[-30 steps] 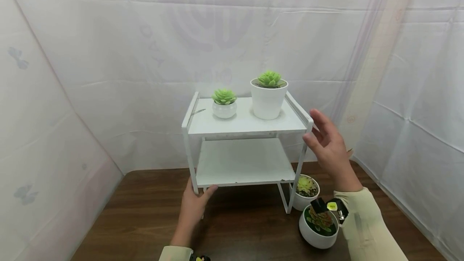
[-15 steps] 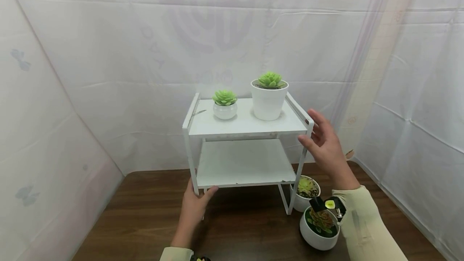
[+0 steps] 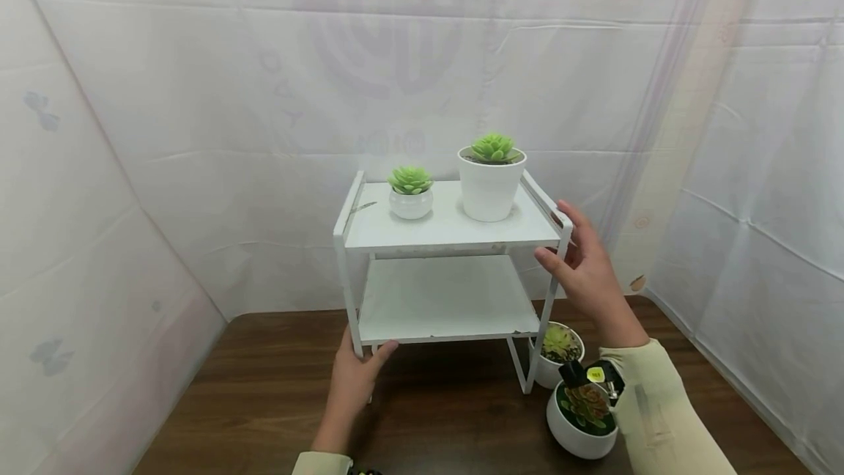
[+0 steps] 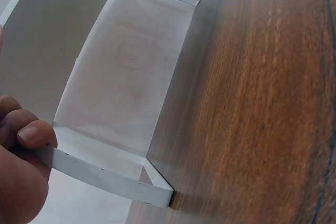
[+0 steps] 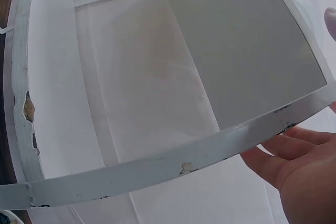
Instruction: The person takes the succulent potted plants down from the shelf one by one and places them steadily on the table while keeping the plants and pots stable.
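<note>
A white two-tier shelf rack (image 3: 448, 295) stands on the brown wooden table. My left hand (image 3: 356, 376) grips its left front leg low down, beneath the lower tier; the left wrist view shows curled fingers (image 4: 37, 134) wrapped round the white bar. At the upper right corner, my right hand (image 3: 589, 270) holds the right front post, thumb in front and fingers on the outer side. In the right wrist view the fingers (image 5: 268, 166) partly pass behind the post. On the top tier sit a small round pot (image 3: 411, 204) and a taller white pot (image 3: 490, 189), both with green succulents.
Two more white pots with succulents stand on the table at the right: one (image 3: 549, 372) behind the rack's right leg, another (image 3: 580, 435) nearer, beneath my right wrist. Pale cloth sheets (image 3: 264, 94) hang behind and at both sides. The table (image 3: 231, 402) spreads around the rack.
My right hand has moved left onto the post, its thumb now reaching across the front. The left hand keeps its hold, and the rack and pots stay in place.
</note>
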`<state>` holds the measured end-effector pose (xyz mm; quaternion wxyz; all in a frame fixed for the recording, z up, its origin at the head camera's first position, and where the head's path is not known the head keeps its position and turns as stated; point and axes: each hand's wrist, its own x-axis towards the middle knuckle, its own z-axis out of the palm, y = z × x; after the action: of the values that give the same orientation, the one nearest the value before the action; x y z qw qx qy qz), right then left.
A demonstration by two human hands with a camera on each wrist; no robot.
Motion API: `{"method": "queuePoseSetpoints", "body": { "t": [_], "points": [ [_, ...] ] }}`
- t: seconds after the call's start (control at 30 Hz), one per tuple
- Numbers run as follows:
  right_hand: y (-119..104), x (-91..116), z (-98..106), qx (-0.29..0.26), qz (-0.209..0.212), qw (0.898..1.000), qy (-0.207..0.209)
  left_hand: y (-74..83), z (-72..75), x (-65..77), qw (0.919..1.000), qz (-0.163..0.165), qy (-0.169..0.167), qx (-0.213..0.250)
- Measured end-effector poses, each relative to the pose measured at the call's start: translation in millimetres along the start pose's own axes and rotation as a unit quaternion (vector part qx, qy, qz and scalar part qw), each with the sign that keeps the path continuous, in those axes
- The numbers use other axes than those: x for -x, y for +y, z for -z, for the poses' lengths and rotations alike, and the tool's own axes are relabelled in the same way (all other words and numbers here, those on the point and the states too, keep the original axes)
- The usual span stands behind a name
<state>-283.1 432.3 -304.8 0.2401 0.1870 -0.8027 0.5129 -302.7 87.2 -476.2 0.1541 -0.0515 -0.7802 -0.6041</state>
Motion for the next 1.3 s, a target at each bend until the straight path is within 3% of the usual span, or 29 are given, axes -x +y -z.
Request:
{"method": "queuePoseSetpoints", "body": {
  "t": [0.73,1.0,1.3],
  "points": [
    [-5,-2,-11,0.030,-0.039,0.999,0.023,3.0,-1.1,1.2,0.9999,-0.003,0.001,0.012],
    [-5,-2,-15,-0.014,-0.039,0.999,0.020,1.6,-1.3,0.3,1.0000,0.000,0.004,0.004],
    [-4,-2,-16,0.000,-0.048,0.998,0.039,1.1,-1.4,1.0,1.0000,0.002,0.004,-0.007]
  ]
}}
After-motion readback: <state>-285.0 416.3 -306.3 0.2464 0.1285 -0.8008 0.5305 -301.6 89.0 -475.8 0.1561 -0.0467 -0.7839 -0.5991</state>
